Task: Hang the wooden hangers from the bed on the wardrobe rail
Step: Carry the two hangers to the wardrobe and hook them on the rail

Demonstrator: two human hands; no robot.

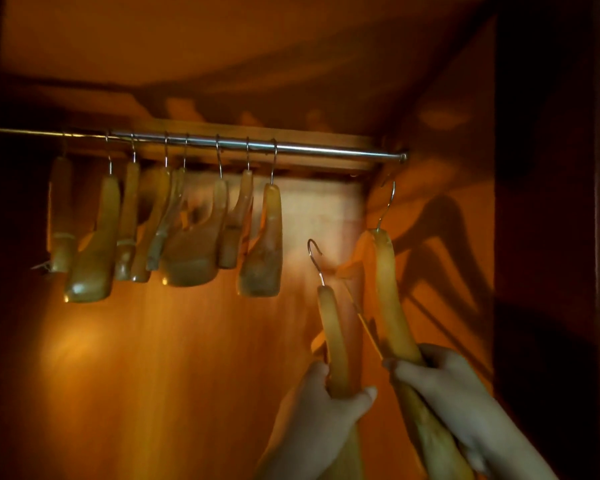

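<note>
Amber-yellow wooden hangers (260,244), silver metal rail (291,147), orange-brown wardrobe back panel (187,341), dark shadowed side wall (548,237)

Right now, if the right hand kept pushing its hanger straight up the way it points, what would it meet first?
Probably the wardrobe rail near its free right end: the right hand aims its hanger hook just below it. Depth is unclear, so the side wall might come first.

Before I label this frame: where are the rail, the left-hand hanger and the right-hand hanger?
rail (326,149), head view, bare stretch right of the hung hangers.
left-hand hanger (333,327), head view, wooden arm above the fist.
right-hand hanger (388,292), head view, wooden arm below the hook.
</note>
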